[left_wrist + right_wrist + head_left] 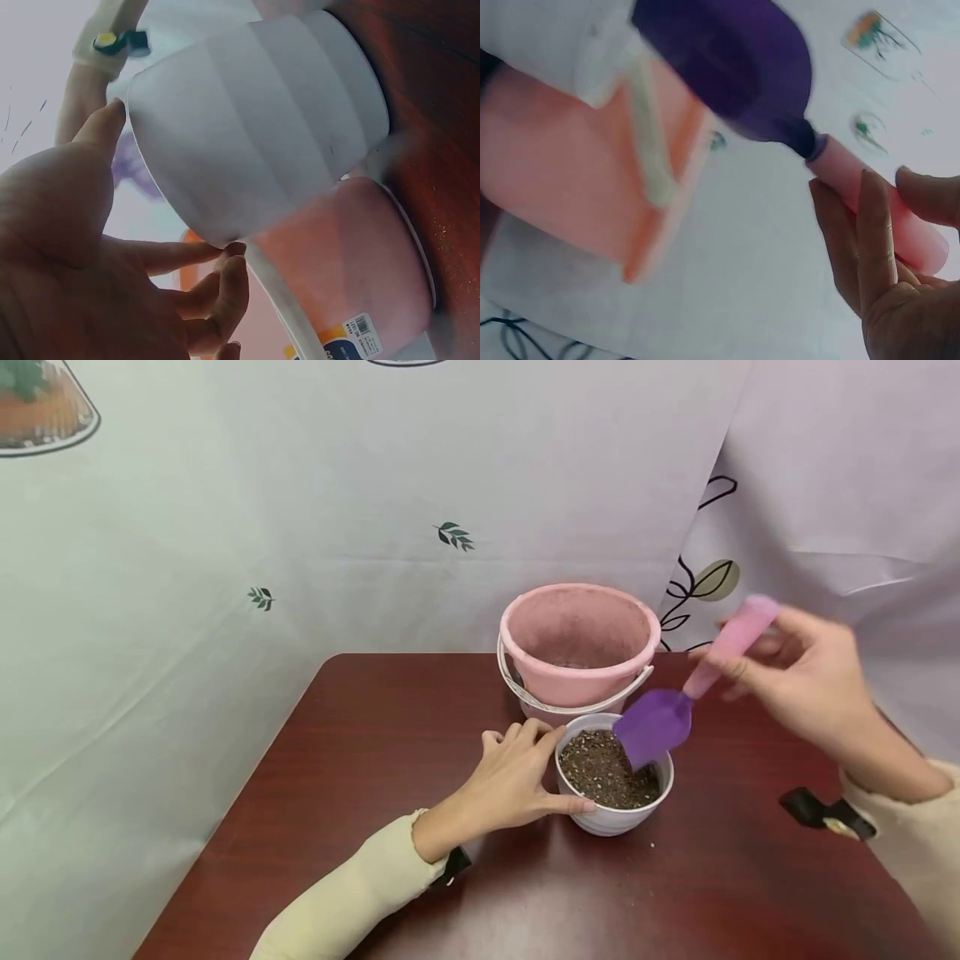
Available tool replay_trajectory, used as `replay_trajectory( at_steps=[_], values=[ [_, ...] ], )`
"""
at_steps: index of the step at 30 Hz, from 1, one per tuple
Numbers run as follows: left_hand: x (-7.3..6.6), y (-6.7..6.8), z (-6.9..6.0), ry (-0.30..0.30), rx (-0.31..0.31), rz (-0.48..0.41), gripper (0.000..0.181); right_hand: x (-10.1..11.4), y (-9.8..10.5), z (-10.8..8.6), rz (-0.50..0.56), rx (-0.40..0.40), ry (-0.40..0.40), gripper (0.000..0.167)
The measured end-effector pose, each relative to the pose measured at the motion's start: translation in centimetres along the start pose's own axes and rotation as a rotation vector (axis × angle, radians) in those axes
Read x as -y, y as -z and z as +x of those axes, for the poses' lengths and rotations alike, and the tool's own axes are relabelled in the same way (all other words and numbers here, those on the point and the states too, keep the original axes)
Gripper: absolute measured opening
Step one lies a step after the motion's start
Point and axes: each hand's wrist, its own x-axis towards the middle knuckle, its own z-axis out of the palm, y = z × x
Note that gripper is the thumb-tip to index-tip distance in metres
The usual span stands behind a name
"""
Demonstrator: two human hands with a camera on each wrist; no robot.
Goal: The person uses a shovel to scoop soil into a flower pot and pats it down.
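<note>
A white flower pot (611, 820) filled with dark soil (602, 768) stands on the table. My left hand (512, 779) holds the pot by its rim, thumb on the near side and index finger on the far side. The left wrist view shows this thumb and index fingertip against the pot's ribbed wall (255, 127). In my right hand (813, 681) is a small trowel with a purple blade (654, 727) and a pink handle (877, 199). Its blade tilts down over the right part of the pot, the tip at the soil; whether it touches is unclear.
Behind the pot stands a pink bucket (577, 672) with a white handle (551, 706) hanging at its front. Everything rests on a dark red-brown table (375, 752). Pale patterned cloth (337, 510) hangs behind the table. A few specks lie near the pot.
</note>
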Motion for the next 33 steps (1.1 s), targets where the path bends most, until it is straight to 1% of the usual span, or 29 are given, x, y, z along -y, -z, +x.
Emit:
replay_trajectory(
  at_steps=[2, 3, 5, 6, 7, 9, 11, 13, 14, 15, 18, 20, 23, 25, 28, 31, 33],
  values=[
    [0.2, 0.0, 0.0, -0.005, -0.008, -0.012, 0.096, 0.7, 0.3, 1.8, 0.126, -0.051, -0.007, 0.014],
    [0.3, 0.0, 0.0, -0.006, -0.010, -0.015, 0.094, 1.0, 0.3, 2.9, 0.160, -0.076, -0.017, 0.016],
    [0.4, 0.0, 0.1, -0.002, -0.012, -0.016, 0.093, 1.4, 0.2, 5.2, 0.191, -0.121, -0.040, 0.021],
    [0.5, 0.0, 0.1, 0.002, -0.011, -0.015, 0.093, 1.4, 0.0, 6.4, 0.183, -0.142, -0.052, 0.025],
    [0.5, 0.0, 0.1, 0.006, -0.009, -0.013, 0.093, 1.3, -0.3, 7.5, 0.139, -0.158, -0.072, 0.028],
    [0.6, -0.1, 0.2, 0.013, -0.009, -0.014, 0.093, 0.4, -1.0, 9.7, 0.006, -0.149, -0.099, 0.028],
    [0.6, -0.2, 0.3, 0.019, -0.014, -0.014, 0.093, -1.2, -1.8, 11.5, -0.181, -0.128, -0.130, 0.029],
    [0.5, -0.3, 0.4, 0.022, -0.021, -0.015, 0.092, -3.4, -2.8, 12.7, -0.337, -0.080, -0.177, 0.030],
    [0.4, -0.4, 0.5, 0.020, -0.024, -0.014, 0.092, -4.5, -3.3, 13.1, -0.394, -0.054, -0.205, 0.030],
    [0.3, -0.4, 0.5, 0.018, -0.026, -0.014, 0.092, -5.6, -3.8, 13.3, -0.425, -0.025, -0.244, 0.030],
    [0.1, -0.7, 0.6, 0.012, -0.028, -0.009, 0.093, -8.3, -5.2, 13.6, -0.458, 0.082, -0.346, 0.028],
    [-0.1, -0.8, 0.6, 0.012, -0.025, -0.006, 0.093, -9.3, -6.0, 13.5, -0.506, 0.145, -0.401, 0.027],
    [-0.2, -1.0, 0.6, 0.014, -0.026, -0.002, 0.094, -10.0, -6.6, 13.4, -0.553, 0.209, -0.441, 0.028],
    [-0.3, -1.1, 0.7, 0.014, -0.030, 0.002, 0.094, -9.9, -6.4, 13.3, -0.576, 0.231, -0.454, 0.028],
    [-0.3, -1.2, 0.7, 0.016, -0.038, 0.009, 0.094, -9.4, -5.5, 13.2, -0.562, 0.243, -0.456, 0.031],
    [-0.1, -1.2, 0.8, 0.021, -0.043, 0.015, 0.094, -8.9, -3.9, 13.0, -0.608, 0.250, -0.423, 0.035],
    [0.0, -1.1, 0.8, 0.022, -0.043, 0.016, 0.094, -8.6, -2.7, 12.7, -0.664, 0.240, -0.378, 0.035]
  ],
)
